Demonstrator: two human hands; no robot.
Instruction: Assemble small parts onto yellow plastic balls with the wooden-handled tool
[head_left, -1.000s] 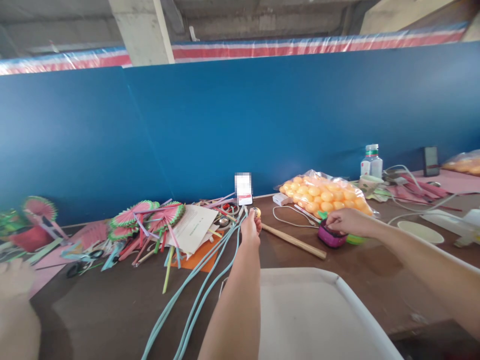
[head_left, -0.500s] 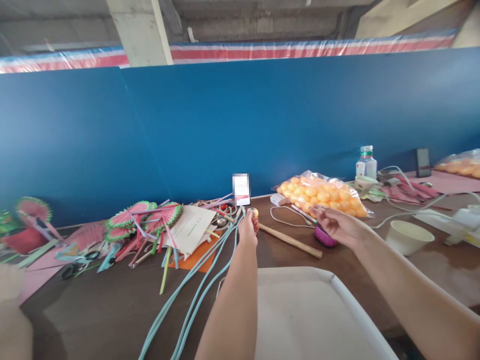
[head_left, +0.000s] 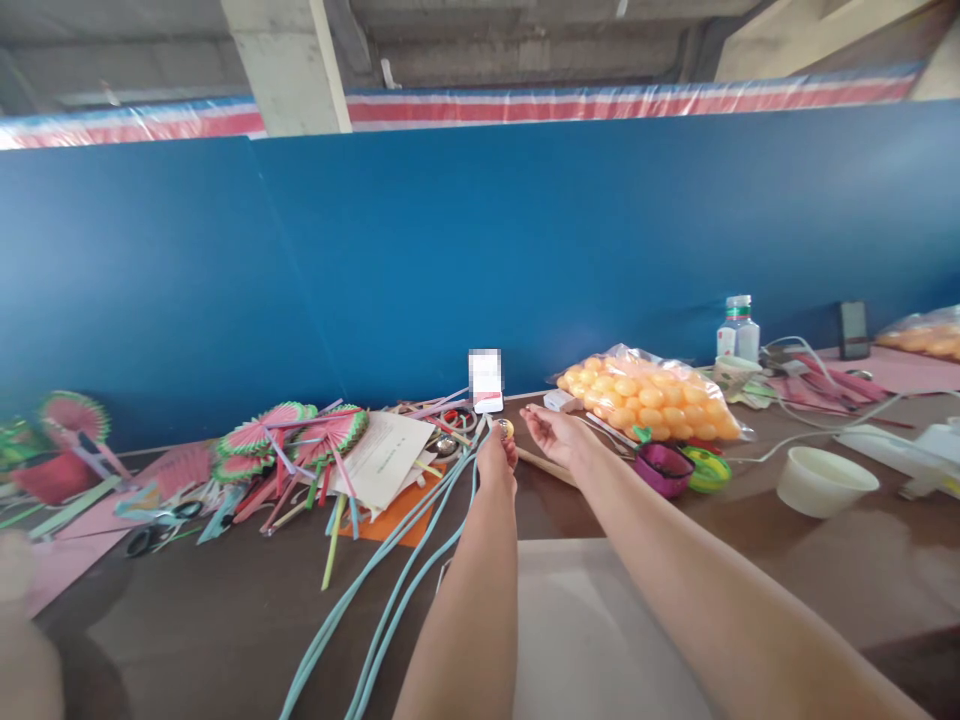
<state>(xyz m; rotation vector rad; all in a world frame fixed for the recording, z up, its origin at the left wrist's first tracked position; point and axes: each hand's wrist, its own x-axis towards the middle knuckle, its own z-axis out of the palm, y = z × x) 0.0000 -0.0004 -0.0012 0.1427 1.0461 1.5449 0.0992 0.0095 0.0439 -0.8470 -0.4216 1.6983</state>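
My left hand (head_left: 497, 462) is closed around a small yellow-orange ball (head_left: 508, 430), which shows above its fingers with dark marks on it. To its right, my right hand (head_left: 556, 432) has thumb and fingertips pinched together, pointing toward the ball but apart from it. Whatever the pinch holds, if anything, is too small to make out. A wooden stick (head_left: 546, 466) lies on the table beneath and between the hands. Beside my right forearm sit a purple container (head_left: 664, 472) and a lime-green container (head_left: 706, 470), both with small things inside.
A clear bag of orange balls (head_left: 651, 400) lies behind my right hand. A phone (head_left: 487, 385) stands upright ahead. Pale blue cords (head_left: 390, 570) run along the left; paper fans (head_left: 330, 437) and scissors (head_left: 142, 542) lie beyond. A white cup (head_left: 825, 482) stands right.
My right hand has moved left from over the purple container to near the ball, its fingers now pinched. The two containers have come into view. My left hand still holds the ball.
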